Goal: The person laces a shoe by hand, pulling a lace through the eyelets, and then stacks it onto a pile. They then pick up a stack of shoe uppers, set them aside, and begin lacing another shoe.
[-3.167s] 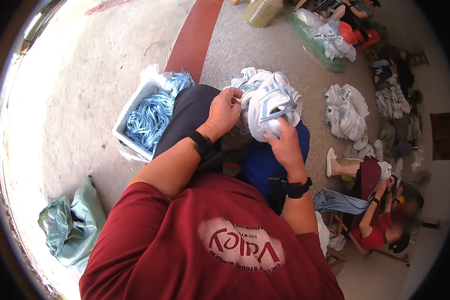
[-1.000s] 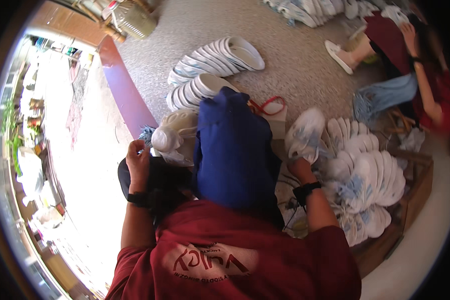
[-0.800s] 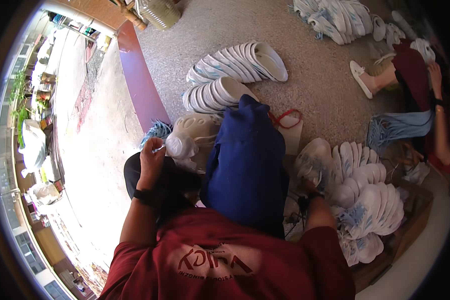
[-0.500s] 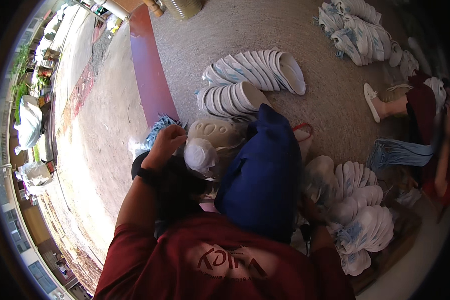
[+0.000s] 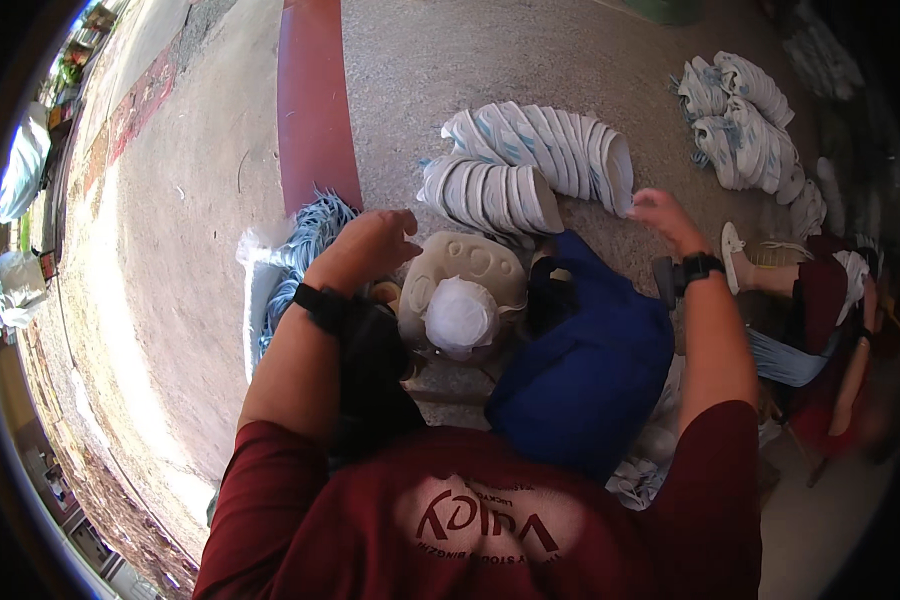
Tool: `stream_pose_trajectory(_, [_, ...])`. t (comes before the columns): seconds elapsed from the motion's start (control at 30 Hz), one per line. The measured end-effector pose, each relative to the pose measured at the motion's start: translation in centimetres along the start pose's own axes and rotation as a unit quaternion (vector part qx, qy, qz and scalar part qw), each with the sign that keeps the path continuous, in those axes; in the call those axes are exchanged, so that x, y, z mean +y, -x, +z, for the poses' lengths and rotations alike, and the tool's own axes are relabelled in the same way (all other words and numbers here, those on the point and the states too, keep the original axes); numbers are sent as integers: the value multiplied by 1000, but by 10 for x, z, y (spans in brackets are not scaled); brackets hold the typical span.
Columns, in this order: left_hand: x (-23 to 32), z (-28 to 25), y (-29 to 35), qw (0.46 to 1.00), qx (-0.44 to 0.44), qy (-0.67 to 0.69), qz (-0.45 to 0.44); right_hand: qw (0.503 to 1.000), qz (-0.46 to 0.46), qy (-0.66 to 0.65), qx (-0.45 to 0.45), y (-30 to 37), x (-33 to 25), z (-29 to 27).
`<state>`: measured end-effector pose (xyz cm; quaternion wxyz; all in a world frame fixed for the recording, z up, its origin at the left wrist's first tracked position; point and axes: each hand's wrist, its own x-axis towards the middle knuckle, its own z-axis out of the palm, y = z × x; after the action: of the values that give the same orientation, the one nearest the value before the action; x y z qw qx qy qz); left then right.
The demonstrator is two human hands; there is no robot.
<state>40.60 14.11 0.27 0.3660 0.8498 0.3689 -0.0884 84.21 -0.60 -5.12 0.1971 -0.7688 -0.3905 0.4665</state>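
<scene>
My left hand [image 5: 375, 240] hovers over the near edge of a beige moulded piece with rounded hollows [image 5: 470, 262]; its fingers are curled in, and whatever they may hold is hidden. A bundle of pale blue laces [image 5: 315, 235] lies just left of that hand. On the beige piece sits a round white bundle [image 5: 461, 318]. My right hand [image 5: 668, 218] reaches forward with fingers partly spread, beside the open end of a long row of nested white shoe uppers [image 5: 560, 150]. A shorter row of white uppers [image 5: 495, 195] lies in front of it.
Blue cloth [image 5: 585, 365] covers my right leg. A dark red strip [image 5: 313, 110] runs along the floor. More white uppers [image 5: 745, 125] are piled at the far right. Another person's leg [image 5: 770, 278] and arm show at the right, near more blue laces [image 5: 790, 358].
My right hand has come up from the pile of white pieces at lower right to the long row's end. My left hand has moved right, away from the blue laces. The view has shifted.
</scene>
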Motion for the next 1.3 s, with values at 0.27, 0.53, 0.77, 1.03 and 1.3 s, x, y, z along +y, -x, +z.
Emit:
stream_pose_trajectory(0.27, [-11,-8,10,998,40,31,36,980,71,185,10,-119,-66,154])
stream_pose_trajectory(0.53, [-16,-18,16,996,57,40,47,982,112,120,92,-129,-78,213])
stream_pose_trajectory(0.77, [-3,-16,6,993,68,70,60,980,147,89,103,-153,-73,221])
stream_pose_trajectory(1.03, [-5,-10,-10,999,-14,51,3,984,114,-43,133,-170,-17,231])
stream_pose_trajectory(1.3, [-33,-5,-78,993,-93,74,-28,938,56,-336,67,-169,21,228])
